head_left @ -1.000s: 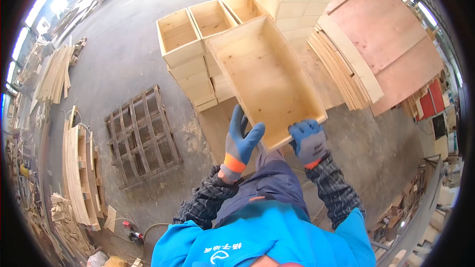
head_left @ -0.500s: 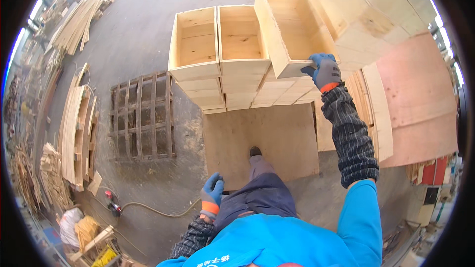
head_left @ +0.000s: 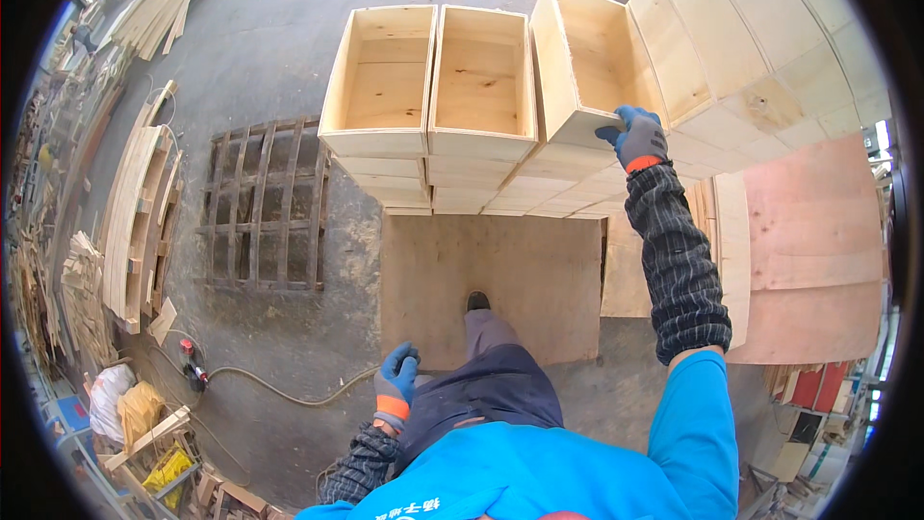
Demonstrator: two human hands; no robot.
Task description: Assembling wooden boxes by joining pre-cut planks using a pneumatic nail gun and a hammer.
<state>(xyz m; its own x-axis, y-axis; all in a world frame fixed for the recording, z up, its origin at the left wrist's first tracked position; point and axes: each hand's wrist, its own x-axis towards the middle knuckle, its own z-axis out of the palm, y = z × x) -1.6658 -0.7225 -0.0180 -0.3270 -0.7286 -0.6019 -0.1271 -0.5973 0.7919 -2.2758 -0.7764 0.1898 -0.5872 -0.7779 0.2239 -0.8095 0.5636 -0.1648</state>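
My right hand [head_left: 637, 137], in a blue and grey work glove with an orange cuff, grips the near rim of an open-topped wooden box [head_left: 604, 127]. The thumb lies outside the front board; the fingers go over the edge. This box stands taller than two similar open boxes to its left, the middle box [head_left: 484, 143] and the leftmost box [head_left: 373, 143]. Further boxes are stacked below them. Hanging beside my left thigh, my left hand [head_left: 396, 376] wears the same kind of glove. It holds nothing, and its fingers are loosely bent and apart.
A tall wall of stacked boxes [head_left: 736, 48] rises on the right, beside reddish plywood sheets [head_left: 813, 250]. One foot stands on a brown board [head_left: 520, 279]. Left lie a slatted pallet [head_left: 265, 202], stacked planks [head_left: 135, 231], and a red-black tool [head_left: 192, 364] by a hose [head_left: 289, 395].
The box under my right hand has shifted right from the middle box, leaving a narrow gap between them. My left hand stays by my thigh. The whole view has shifted slightly.
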